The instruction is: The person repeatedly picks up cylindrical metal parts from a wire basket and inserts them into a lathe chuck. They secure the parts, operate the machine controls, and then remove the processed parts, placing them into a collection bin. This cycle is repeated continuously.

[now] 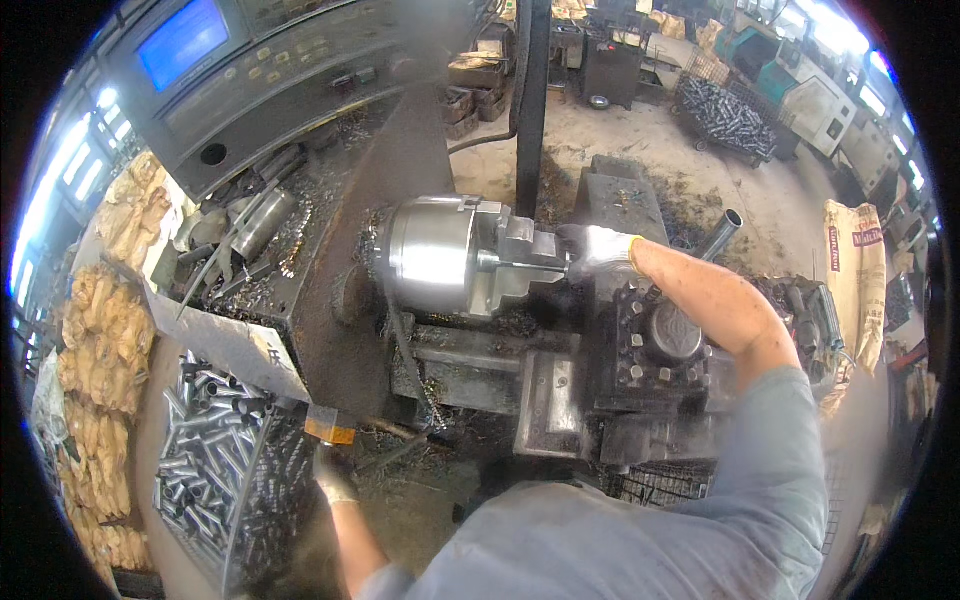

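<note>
A lathe chuck, a bright steel cylinder, stands in the middle with stepped jaws on its right face. My right hand, in a white glove, is closed at the outer end of the jaws. Whatever its fingers grip there is hidden. Right below that hand sits a dark tool post with bolts and a round top. My left hand, also gloved, is low at the left beside a small box with an orange face. Its fingers are mostly hidden.
A bin of cut metal tubes stands at lower left beside stacked tan sacks. Above is a control panel with a blue screen. A tube sticks up behind my right forearm; a loaded cart stands farther back.
</note>
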Demonstrator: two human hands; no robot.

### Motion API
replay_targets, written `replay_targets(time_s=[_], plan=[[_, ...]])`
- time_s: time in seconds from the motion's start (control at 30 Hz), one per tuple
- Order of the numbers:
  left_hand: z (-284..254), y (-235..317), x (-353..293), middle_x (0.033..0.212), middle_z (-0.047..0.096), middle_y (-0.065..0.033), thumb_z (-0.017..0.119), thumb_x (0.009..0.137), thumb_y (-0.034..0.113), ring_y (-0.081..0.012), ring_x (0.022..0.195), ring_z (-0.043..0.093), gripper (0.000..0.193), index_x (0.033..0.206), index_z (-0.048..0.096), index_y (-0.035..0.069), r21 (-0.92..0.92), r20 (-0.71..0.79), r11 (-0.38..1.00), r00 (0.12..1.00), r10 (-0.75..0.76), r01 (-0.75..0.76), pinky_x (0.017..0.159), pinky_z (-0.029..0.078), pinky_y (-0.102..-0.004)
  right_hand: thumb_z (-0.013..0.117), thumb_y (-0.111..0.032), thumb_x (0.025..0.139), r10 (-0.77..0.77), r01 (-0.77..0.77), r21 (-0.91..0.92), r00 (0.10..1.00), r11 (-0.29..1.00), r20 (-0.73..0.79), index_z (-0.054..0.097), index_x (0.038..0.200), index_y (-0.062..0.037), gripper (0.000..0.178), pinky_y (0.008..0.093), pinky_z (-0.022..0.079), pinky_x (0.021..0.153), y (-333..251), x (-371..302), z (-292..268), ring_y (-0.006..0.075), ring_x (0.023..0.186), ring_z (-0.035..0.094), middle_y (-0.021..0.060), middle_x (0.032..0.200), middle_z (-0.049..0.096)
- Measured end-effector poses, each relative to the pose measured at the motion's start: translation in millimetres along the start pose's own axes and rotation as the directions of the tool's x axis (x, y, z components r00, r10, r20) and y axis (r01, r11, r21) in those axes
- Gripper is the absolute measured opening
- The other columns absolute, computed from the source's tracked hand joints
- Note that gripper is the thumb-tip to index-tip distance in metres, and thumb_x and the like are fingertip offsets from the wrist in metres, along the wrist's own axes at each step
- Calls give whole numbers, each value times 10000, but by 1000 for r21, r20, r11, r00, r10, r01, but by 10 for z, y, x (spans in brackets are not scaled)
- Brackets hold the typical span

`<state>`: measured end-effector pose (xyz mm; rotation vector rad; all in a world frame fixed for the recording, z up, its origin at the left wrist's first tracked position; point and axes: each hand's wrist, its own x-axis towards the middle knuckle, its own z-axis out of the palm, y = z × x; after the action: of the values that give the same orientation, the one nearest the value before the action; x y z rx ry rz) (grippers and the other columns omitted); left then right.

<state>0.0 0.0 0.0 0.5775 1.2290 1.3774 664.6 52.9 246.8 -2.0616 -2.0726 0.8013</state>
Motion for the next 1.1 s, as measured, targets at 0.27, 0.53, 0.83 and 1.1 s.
replay_targets(time_s=[0.27, 0.53, 0.83, 1.1], plan=[[261, 274, -469, 1382, 644, -204, 627, 1068, 321, -294, 1186, 646, 533, 1427, 569, -69, 297, -334, 951, 925, 183, -81, 1055, 503, -397, 706, -313, 890, 92, -96, 23, 810, 995, -579, 639, 1401, -19, 593, 420, 575, 997, -591, -1502, -294, 328, 1121, 749, 217, 1226, 761], [2711, 1996, -669, 1010, 686, -292, 687, 891, 12, -471, 997, 669, 370, 1252, 659, -61, 412, 628, -242, 81, 774, -878, 941, 536, -567, 799, -11, 813, 2, 231, 296, 785, 927, -619, 788, 1137, 2, 325, 374, 636, 894, -1506, -2789, 1041, 236, 966, 797, 163, 1068, 811], [5063, 2826, 38, 1407, 642, -321, 637, 1028, 277, -401, 1184, 732, 901, 1732, 86, 163, 755, 651, -412, 663, 370, -511, 998, 599, -487, 788, -155, 914, 159, 53, 691, 958, 721, -239, 759, 1277, -47, 380, 338, 599, 901, -1180, -2836, 1950, 179, 992, 760, 147, 1116, 800], [2977, 963, -1333, 916, 746, -196, 794, 883, 222, -401, 813, 749, 271, 1116, 725, 99, 401, 872, -101, 345, 348, -911, 703, 617, -480, 794, -191, 922, 19, 24, 716, 998, 698, -52, 754, 1241, -44, 353, 350, 598, 964, -1175, -2508, 2553, 228, 1052, 768, 132, 1202, 785]])
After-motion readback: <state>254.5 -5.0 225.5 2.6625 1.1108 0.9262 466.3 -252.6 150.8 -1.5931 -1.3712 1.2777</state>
